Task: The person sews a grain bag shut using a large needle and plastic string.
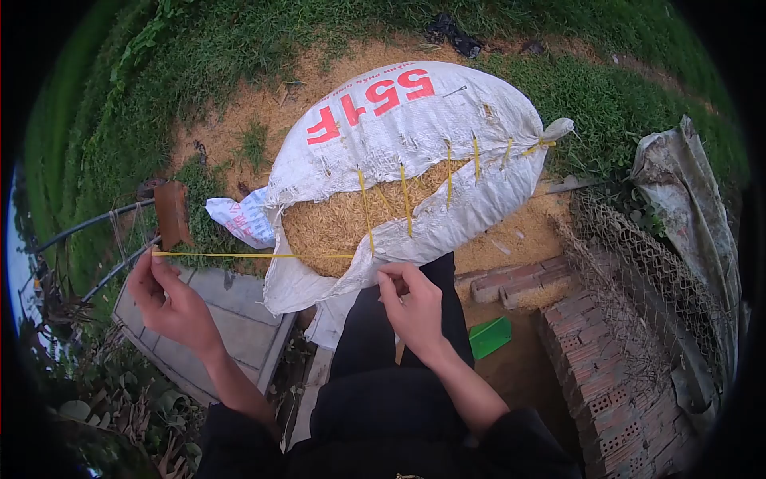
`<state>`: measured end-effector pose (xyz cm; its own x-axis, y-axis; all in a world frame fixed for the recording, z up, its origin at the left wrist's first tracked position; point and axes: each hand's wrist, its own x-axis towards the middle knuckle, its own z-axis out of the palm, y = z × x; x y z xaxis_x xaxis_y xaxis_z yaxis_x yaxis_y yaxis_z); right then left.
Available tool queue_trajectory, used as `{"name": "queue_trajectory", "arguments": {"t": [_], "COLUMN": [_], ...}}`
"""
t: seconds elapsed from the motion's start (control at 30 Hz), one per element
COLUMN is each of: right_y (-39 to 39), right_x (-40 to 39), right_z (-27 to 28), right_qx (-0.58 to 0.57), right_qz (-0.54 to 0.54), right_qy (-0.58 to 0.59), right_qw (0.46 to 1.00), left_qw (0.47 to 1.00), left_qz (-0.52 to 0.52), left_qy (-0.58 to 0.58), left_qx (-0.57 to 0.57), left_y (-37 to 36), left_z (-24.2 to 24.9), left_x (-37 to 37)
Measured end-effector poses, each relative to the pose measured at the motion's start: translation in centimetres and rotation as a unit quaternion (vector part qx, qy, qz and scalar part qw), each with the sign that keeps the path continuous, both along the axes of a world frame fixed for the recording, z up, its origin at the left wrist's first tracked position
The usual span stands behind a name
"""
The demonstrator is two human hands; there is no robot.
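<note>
A big white woven sack [415, 128] with red print lies on the ground, its long opening showing tan husks [331, 227]. Several yellow string stitches [405, 203] cross the opening. My left hand [163, 295] pinches the end of a yellow string [239, 255] pulled taut to the left from the sack's lower edge. My right hand [411, 299] grips the sack's lower edge where the string enters the cloth. My dark-trousered legs are below the sack.
A small white printed bag [243, 219] lies left of the sack. A concrete slab [215, 319] is under my left hand. At the right are a brick wall [606, 367], wire mesh [638, 271], a grey tarp [686, 191] and a green scoop [488, 335]. Grass surrounds all.
</note>
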<state>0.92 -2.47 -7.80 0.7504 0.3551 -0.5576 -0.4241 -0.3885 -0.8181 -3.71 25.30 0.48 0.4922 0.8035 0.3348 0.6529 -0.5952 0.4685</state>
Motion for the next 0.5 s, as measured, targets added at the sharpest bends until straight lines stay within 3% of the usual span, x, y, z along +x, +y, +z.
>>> {"name": "queue_trajectory", "arguments": {"t": [0.07, 0.13, 0.27, 0.33, 0.37, 0.43, 0.5], "right_y": [-0.4, 0.4, 4.6, 6.3, 6.6, 7.1, 7.9], "right_x": [0.1, 0.9, 2.4, 3.0, 3.3, 3.6, 3.9], "right_z": [0.5, 0.9, 5.3, 6.8, 7.2, 8.1, 8.9], "right_qx": [0.007, 0.077, 0.176, 0.262, 0.263, 0.300, 0.294], "right_qz": [-0.003, 0.045, 0.048, 0.048, 0.048, 0.157, 0.122], "right_qy": [-0.022, -0.290, -0.283, -0.232, -0.231, -0.069, -0.083], "right_qw": [1.000, 0.953, 0.942, 0.936, 0.936, 0.939, 0.944], "left_qw": [0.998, 0.991, 0.971, 0.946, 0.946, 0.946, 0.958], "left_qz": [0.006, -0.051, -0.167, -0.302, -0.302, -0.308, -0.278], "left_qy": [-0.040, -0.123, -0.171, -0.099, -0.098, -0.028, -0.014], "left_qx": [0.038, 0.010, -0.032, 0.067, 0.068, 0.095, 0.073], "left_y": [-1.8, -3.4, -5.0, -4.8, -4.7, -4.4, -4.1], "left_z": [0.5, 1.4, 3.7, 4.3, 4.6, 4.9, 4.4], "left_x": [-1.3, -2.8, -2.2, -0.1, 0.5, 1.8, 2.6]}}
